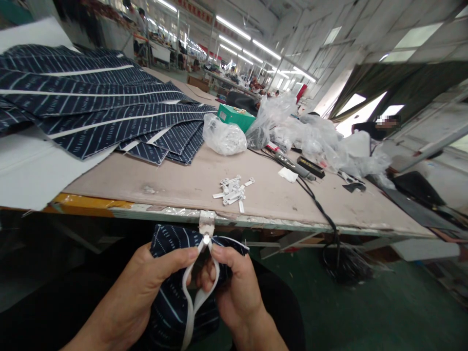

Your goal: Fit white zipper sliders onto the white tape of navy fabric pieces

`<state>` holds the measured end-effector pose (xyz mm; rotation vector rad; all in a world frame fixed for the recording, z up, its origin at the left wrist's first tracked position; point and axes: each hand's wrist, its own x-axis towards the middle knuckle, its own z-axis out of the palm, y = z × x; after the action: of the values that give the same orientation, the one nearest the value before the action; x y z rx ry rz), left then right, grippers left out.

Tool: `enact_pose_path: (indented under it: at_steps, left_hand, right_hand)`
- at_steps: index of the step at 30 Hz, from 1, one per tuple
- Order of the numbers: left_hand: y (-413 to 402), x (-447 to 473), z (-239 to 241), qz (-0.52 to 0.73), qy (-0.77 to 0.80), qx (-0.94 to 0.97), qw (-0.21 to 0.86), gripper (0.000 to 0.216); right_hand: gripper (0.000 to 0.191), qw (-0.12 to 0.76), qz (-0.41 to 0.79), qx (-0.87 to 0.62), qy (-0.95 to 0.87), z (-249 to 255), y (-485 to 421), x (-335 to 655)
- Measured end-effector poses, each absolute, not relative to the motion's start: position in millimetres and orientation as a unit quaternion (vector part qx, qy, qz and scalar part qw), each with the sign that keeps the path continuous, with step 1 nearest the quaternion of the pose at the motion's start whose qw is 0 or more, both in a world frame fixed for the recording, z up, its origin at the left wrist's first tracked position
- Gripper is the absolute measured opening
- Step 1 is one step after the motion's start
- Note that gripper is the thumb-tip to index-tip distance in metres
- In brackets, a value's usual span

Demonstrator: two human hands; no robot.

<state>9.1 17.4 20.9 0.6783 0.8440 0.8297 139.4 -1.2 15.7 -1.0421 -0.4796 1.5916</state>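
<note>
The left hand (153,270) pinched the left strand of a white tape (188,317) at lower centre of the frame; the right hand (239,278) pinched the right strand, navy cloth (168,312) behind. Both 2 strands met at a slider (206,240) by a clip (206,223) on the table (175,180). White pieces (232,192) lay at centre, striped panels (91,102) upper left.

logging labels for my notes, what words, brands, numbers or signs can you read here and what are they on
"TED BAKER": striped cloth pile
"AKER SPO", partly cut off: held cloth
Red banner: characters too small and blurred to read
Black box: yellowish lettering, too blurred to read
Green box: faint mark, too small to read
</note>
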Motion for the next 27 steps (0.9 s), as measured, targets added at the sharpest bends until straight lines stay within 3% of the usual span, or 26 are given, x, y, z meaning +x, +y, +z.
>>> enact_pose_path:
  at_steps: [5, 19, 27]
  left_hand:
    - [16, 10, 20, 0.389, 0.409, 0.297, 0.770, 0.018]
    - [24, 14, 18, 0.403, 0.489, 0.342, 0.694, 0.028]
    - [11, -6, 6, 0.340, 0.511, 0.347, 0.709, 0.029]
  right_hand:
    - [0.032, 0.559, 0.680, -0.430, -0.200, 14, -1, 139]
    - [0.029, 0.605, 0.648, -0.416, -0.202, 7, 4, 138]
    - [0.028, 0.547, 0.556, -0.473, -0.410, -6, -21, 168]
